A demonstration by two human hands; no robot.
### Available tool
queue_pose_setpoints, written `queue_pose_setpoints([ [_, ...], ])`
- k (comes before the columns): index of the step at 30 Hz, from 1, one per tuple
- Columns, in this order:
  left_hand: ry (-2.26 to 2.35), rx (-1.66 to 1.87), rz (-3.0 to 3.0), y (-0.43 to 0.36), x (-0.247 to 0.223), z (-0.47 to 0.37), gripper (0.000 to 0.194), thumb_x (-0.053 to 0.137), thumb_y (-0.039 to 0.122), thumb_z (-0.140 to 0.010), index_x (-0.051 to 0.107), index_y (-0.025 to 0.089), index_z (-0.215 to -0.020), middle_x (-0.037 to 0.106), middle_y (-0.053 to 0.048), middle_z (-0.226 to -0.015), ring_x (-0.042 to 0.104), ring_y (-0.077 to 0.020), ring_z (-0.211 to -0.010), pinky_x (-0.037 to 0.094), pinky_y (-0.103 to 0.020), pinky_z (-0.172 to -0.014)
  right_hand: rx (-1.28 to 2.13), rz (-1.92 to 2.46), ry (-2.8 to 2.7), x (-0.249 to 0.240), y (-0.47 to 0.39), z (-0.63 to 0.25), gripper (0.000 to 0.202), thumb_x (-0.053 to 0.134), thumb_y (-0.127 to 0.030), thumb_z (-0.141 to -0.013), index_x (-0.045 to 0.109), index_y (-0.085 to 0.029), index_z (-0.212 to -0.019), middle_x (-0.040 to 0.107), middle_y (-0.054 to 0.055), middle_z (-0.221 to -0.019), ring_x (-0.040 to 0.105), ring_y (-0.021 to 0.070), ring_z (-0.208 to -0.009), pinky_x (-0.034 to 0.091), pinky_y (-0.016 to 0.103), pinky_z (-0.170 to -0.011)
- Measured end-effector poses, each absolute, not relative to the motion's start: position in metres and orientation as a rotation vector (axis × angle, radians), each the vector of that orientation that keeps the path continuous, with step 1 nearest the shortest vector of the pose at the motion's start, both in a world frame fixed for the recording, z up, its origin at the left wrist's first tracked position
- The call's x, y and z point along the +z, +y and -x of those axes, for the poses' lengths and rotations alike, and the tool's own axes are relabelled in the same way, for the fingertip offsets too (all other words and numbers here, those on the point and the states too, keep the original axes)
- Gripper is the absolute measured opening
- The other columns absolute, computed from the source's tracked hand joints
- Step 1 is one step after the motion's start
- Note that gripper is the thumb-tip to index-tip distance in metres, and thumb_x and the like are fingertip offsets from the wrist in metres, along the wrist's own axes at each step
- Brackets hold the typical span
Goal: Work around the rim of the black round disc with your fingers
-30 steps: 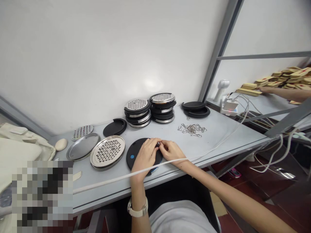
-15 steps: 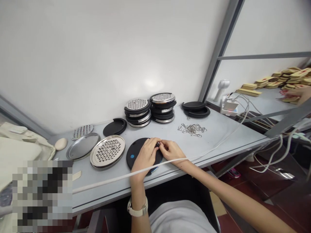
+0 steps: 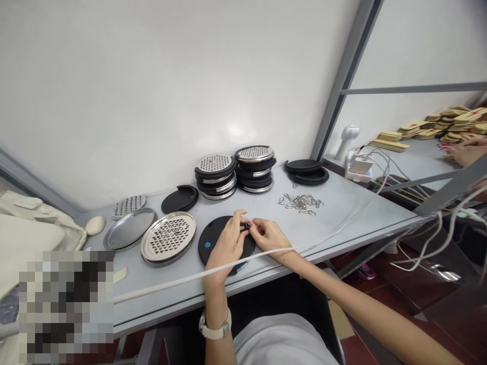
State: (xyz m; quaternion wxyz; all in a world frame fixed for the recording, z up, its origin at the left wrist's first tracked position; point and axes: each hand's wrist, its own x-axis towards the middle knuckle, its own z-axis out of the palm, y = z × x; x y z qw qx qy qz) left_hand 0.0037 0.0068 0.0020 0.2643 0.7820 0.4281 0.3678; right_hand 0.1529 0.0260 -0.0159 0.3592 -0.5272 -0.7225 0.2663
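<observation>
A round black disc with a blue dot lies on the table, a shiny rim showing below it. My left hand rests over its right part, thumb and a finger pinched near the edge, the index finger raised. My right hand pinches a small shiny metal clip at that edge, close to the left fingertips. The fingers partly hide the clip, so how it joins the disc cannot be made out. Right of my hands lies a loose pile of metal clips.
Round metal graters and a metal plate lie left. Behind are stacked graters with black covers and black covers. A white cable crosses in front of my left wrist. At right, another person's hand is near wooden pieces.
My left index finger has lifted away from the disc's edge. My right hand has stayed almost still. The other person's hand at right has shifted slightly.
</observation>
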Motion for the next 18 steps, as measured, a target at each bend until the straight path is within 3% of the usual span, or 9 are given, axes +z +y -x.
queue_pose_setpoints([
  [3, 1.135, 1.009, -2.057, 0.0079, 0.0000, -0.0042, 0.044, 0.039, 0.002, -0.089, 0.031, 0.024, -0.126, 0.057, -0.005, -0.109, 0.057, -0.0162, -0.101, 0.045, -0.034, -0.093, 0.710, 1.348, -1.849, -0.0165, 0.0258, -0.1533, 0.028, 0.041, -0.026, -0.084, 0.036, -0.019, -0.057, 0.037, -0.005, -0.051, 0.034, 0.0087, -0.049, 0.025, 0.021, -0.049],
  [9, 1.163, 1.054, -2.053, 0.0108, -0.0026, -0.0044, 0.041, 0.041, 0.001, -0.086, 0.034, 0.023, -0.120, 0.058, -0.004, -0.099, 0.059, -0.0181, -0.098, 0.046, -0.037, -0.091, 0.703, 1.330, -1.823, -0.0169, 0.0259, -0.1530, 0.029, 0.041, -0.028, -0.085, 0.037, -0.019, -0.058, 0.039, -0.004, -0.053, 0.037, 0.0090, -0.050, 0.026, 0.021, -0.050],
  [18, 1.327, 1.071, -2.013, 0.0081, -0.0011, -0.0040, 0.043, 0.051, 0.006, -0.086, 0.035, 0.025, -0.121, 0.050, -0.006, -0.118, 0.061, -0.0136, -0.092, 0.048, -0.032, -0.089, 0.526, 1.415, -1.966, -0.0245, 0.0310, -0.1527, 0.025, 0.033, -0.027, -0.093, 0.047, -0.020, -0.073, 0.054, 0.000, -0.061, 0.048, 0.0126, -0.055, 0.028, 0.023, -0.056],
])
